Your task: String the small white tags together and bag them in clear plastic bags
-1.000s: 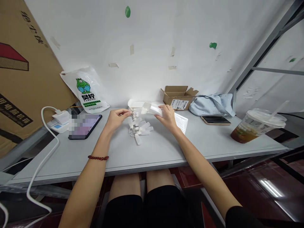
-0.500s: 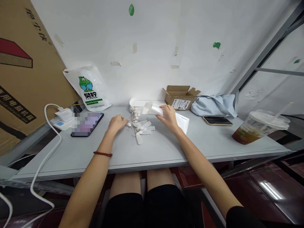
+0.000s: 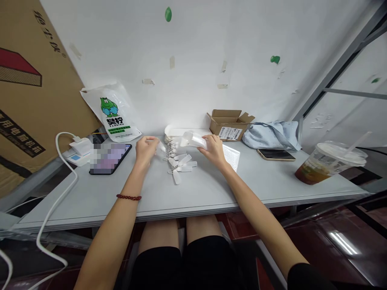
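My left hand (image 3: pixel 146 150) is raised just left of the pile, its fingers closed on a translucent white tag (image 3: pixel 161 148) that is blurred by motion. My right hand (image 3: pixel 214 150) grips a clear plastic bag (image 3: pixel 195 140) above the back of the table. The bag's mouth faces left, and I cannot tell what is inside. Between my hands lie several white tags with rings (image 3: pixel 180 162), some fanned out toward the front. Behind them is a flat white package (image 3: pixel 175 131), partly hidden by the bag. Bubble wrap (image 3: pixel 232 156) rests beside my right wrist.
An open cardboard box (image 3: pixel 231 125) stands by the wall, next to a light blue cloth bag (image 3: pixel 272 135). On the right are a phone (image 3: pixel 276 154) and a drink cup (image 3: pixel 329 163). Another phone (image 3: pixel 121 155), a charger (image 3: pixel 81 147) and a white plastic bag (image 3: pixel 111 112) are on the left.
My left hand has lifted off the table, up and slightly back, with a white tag now in its fingers. My right hand and the plastic bag have hardly moved.
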Available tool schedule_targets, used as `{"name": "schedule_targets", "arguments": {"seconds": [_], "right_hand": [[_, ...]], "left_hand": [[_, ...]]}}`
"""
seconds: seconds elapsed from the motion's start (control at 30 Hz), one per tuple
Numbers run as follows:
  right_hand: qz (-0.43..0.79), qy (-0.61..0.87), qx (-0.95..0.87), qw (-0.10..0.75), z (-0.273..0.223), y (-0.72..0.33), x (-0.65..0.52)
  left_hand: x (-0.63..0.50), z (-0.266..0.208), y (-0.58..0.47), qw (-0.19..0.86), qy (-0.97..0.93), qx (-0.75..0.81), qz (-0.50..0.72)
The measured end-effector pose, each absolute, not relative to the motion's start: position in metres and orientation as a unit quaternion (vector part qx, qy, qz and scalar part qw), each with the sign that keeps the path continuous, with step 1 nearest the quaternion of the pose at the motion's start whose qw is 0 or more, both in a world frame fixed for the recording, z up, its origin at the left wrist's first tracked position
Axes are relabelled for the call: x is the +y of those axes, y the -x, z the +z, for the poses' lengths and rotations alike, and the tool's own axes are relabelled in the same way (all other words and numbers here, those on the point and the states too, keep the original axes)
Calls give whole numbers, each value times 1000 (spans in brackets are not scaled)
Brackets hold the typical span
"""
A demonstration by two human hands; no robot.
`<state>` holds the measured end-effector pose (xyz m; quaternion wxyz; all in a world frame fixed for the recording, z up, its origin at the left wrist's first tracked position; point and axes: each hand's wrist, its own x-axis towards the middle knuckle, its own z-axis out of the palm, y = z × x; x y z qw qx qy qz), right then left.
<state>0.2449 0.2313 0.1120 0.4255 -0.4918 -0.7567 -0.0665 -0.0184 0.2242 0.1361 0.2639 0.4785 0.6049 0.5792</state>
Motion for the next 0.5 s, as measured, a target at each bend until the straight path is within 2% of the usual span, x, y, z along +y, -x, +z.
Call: {"name": "schedule_targets", "arguments": {"seconds": [0.1, 0.2, 0.5], "right_hand": [[-72, 490, -761, 420, 112, -244, 231], [-75, 487, -766, 413, 112, -241, 230], [-69, 452, -783, 422, 114, -234, 223]], "left_hand": [[218, 146, 7, 353, -418, 484, 683], [212, 151, -2, 389, -411, 431, 703], [211, 135, -20, 335, -542, 423, 644]]}}
